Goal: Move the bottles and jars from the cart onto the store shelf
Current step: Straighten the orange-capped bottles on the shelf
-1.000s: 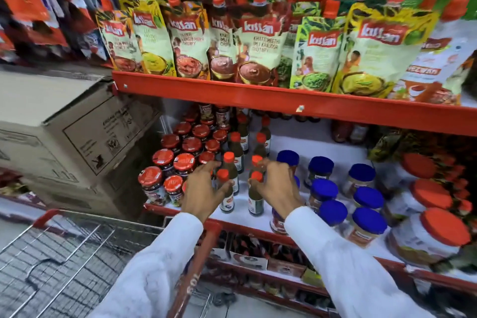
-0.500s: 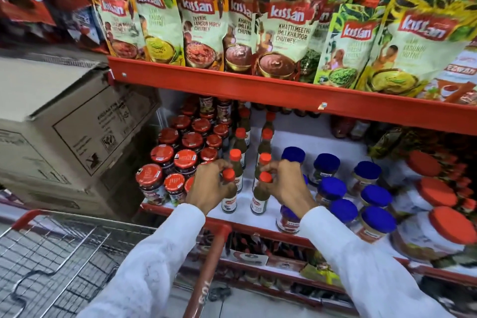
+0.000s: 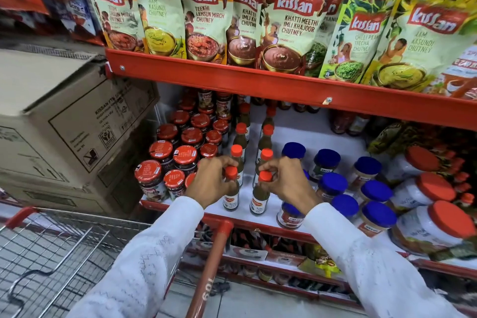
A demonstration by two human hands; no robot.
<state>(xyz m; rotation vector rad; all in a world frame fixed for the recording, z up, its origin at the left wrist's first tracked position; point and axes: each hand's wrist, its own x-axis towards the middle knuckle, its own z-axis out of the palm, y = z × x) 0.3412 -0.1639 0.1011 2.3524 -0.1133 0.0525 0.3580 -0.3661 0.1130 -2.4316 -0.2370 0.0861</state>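
Two green chilli sauce bottles with orange caps stand at the front of the white middle shelf (image 3: 320, 137). My left hand (image 3: 209, 183) grips the neck of the left bottle (image 3: 230, 196). My right hand (image 3: 286, 181) grips the neck of the right bottle (image 3: 259, 199). Both bottles stand upright at the head of two rows of like bottles (image 3: 240, 137) running back. The wire cart (image 3: 51, 261) with its red handle (image 3: 209, 273) sits below my arms; what I see of its basket holds nothing.
Red-lidded jars (image 3: 178, 152) crowd the shelf left of the bottles. Blue-lidded jars (image 3: 343, 186) and large orange-lidded tubs (image 3: 436, 217) fill the right. Chutney pouches (image 3: 291, 23) hang above on the red shelf edge (image 3: 258, 80). A cardboard box (image 3: 64, 121) stands at the left.
Both hands have drawn nearer the shelf's front edge with a bottle each and the two bottles now stand a little further apart. The view has shifted closer and downward.
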